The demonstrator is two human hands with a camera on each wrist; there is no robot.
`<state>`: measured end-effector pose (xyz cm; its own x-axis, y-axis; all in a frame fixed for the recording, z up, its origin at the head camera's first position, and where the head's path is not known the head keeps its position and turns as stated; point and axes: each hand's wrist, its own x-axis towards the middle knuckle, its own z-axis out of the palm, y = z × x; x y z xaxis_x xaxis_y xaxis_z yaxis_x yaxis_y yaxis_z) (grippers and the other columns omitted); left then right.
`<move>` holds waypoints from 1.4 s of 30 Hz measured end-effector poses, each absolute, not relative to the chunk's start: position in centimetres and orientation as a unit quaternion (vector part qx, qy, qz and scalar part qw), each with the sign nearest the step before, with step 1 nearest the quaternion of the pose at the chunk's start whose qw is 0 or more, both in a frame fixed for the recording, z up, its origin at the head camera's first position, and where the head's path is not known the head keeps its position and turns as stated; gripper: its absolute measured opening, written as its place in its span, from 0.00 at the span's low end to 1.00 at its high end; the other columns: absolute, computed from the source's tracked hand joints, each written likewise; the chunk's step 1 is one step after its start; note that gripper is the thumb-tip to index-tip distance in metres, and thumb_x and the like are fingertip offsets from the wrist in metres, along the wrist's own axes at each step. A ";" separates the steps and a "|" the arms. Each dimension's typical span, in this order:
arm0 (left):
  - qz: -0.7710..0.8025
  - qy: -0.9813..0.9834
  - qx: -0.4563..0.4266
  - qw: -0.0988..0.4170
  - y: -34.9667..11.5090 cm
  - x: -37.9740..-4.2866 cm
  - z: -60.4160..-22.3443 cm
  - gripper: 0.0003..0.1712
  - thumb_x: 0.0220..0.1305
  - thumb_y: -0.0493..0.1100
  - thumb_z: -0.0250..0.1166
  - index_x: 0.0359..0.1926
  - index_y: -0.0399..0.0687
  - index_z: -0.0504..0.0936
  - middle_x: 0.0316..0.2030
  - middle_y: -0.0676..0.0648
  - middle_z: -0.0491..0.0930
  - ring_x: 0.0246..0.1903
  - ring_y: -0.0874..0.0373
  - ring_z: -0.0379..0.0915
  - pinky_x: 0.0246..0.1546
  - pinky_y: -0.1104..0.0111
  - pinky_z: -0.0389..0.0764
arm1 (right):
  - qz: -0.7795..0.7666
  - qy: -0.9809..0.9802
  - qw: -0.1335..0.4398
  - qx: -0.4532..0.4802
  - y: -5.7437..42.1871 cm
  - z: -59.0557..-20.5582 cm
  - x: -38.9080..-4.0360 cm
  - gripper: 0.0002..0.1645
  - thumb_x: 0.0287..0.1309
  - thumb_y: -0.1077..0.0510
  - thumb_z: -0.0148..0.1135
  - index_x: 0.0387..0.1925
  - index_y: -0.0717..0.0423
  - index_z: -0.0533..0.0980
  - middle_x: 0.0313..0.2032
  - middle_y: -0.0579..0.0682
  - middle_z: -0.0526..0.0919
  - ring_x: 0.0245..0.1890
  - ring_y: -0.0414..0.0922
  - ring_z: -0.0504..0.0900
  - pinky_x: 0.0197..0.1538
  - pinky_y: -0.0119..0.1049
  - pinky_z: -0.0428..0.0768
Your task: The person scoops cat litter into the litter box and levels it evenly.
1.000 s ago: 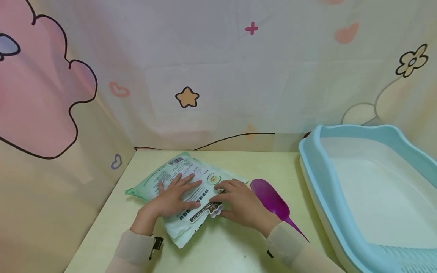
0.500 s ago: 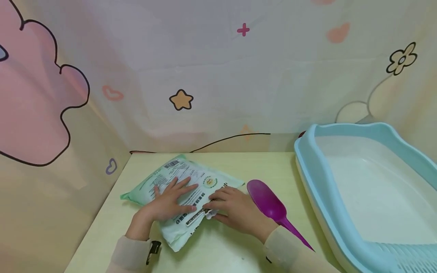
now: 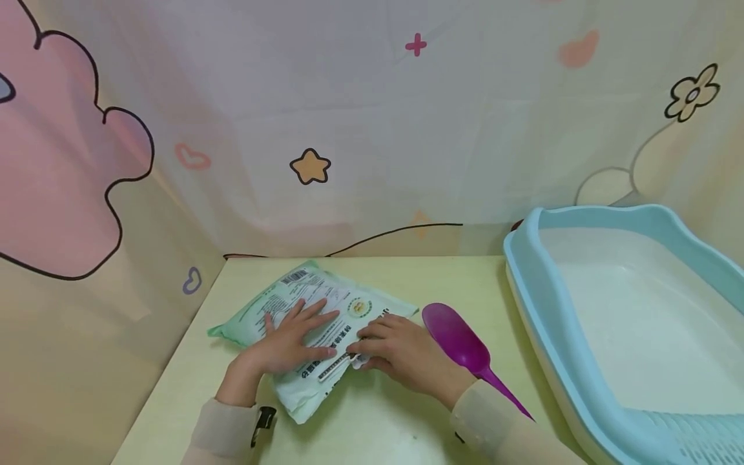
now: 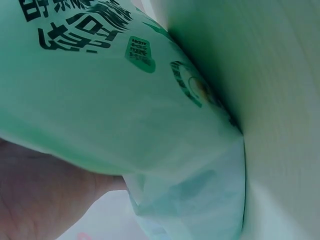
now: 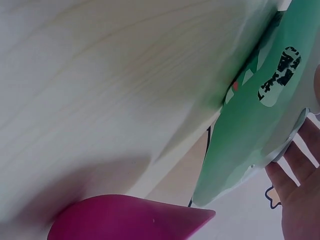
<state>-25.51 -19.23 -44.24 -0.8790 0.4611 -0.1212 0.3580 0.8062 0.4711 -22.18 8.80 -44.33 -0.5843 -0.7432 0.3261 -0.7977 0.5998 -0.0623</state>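
A pale green and white plastic bag (image 3: pixel 343 300), full and printed with dark text and a barcode, lies slanted on the table. My left hand (image 3: pixel 290 345) rests on its upper face with fingers spread; in the left wrist view part of that hand (image 4: pixel 45 195) shows beyond the bag (image 4: pixel 125 105). At the bag's near right edge my right hand (image 3: pixel 401 349) pinches a small white scalloped thing (image 3: pixel 359 363), its fingers above and thumb below. A dark striped strip (image 3: pixel 332 370) runs beside it. The fingers hide most of this thing, so its kind is unclear.
A purple scoop (image 3: pixel 456 336) lies right of the bag, its handle beside my right forearm. A large light blue and white litter tray (image 3: pixel 535 284) stands at the right. Behind the table (image 3: pixel 442 278) hangs a patterned cloth (image 3: pixel 372 142).
My right hand has shifted a little to the left along the bag's edge and covers more of the scalloped thing. The left hand stays on the bag. The head view has shifted slightly.
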 end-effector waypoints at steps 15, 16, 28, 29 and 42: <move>0.219 0.944 0.214 0.124 -19.2 -25.5 -44.0 0.44 0.65 0.68 0.66 0.78 0.70 0.63 0.83 0.52 0.47 0.83 0.37 0.28 0.62 0.19 0.22 | 0.098 -0.883 0.125 0.442 8.8 -44.1 -22.3 0.24 0.64 0.44 0.69 0.62 0.30 0.81 0.58 0.37 0.86 0.63 0.42 0.80 0.73 0.44 0.72; 0.219 0.944 0.214 0.125 -19.2 -25.5 -43.9 0.45 0.65 0.68 0.67 0.78 0.70 0.63 0.83 0.52 0.47 0.83 0.37 0.28 0.62 0.19 0.22 | 0.098 -0.883 0.125 0.441 8.9 -44.1 -22.3 0.24 0.64 0.44 0.69 0.62 0.30 0.81 0.58 0.37 0.86 0.63 0.43 0.80 0.72 0.44 0.72; 0.222 0.943 0.210 0.132 -19.1 -25.4 -43.8 0.45 0.64 0.68 0.67 0.78 0.70 0.62 0.83 0.52 0.46 0.83 0.38 0.27 0.62 0.20 0.21 | 0.088 -0.889 0.103 0.437 9.0 -44.0 -22.2 0.24 0.66 0.45 0.67 0.63 0.29 0.79 0.61 0.34 0.84 0.65 0.43 0.79 0.70 0.42 0.75; 0.223 0.943 0.210 0.132 -19.1 -25.4 -43.8 0.45 0.65 0.68 0.67 0.79 0.70 0.62 0.83 0.52 0.46 0.83 0.38 0.27 0.62 0.20 0.21 | 0.089 -0.889 0.102 0.438 9.1 -43.9 -22.1 0.24 0.66 0.45 0.67 0.63 0.29 0.79 0.61 0.34 0.84 0.65 0.43 0.79 0.70 0.42 0.75; 0.223 0.943 0.208 0.133 -19.3 -25.4 -44.0 0.45 0.64 0.68 0.67 0.78 0.71 0.62 0.83 0.53 0.46 0.83 0.38 0.27 0.63 0.20 0.21 | 0.088 -0.880 0.112 0.453 9.4 -43.8 -21.8 0.24 0.66 0.44 0.67 0.63 0.28 0.80 0.61 0.33 0.84 0.65 0.42 0.78 0.69 0.40 0.75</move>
<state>-25.45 -19.26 -43.95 -0.8778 0.4523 -0.1577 0.3334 0.8133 0.4768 -21.76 9.35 -43.77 -0.5647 -0.7772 0.2776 -0.8168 0.5744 -0.0534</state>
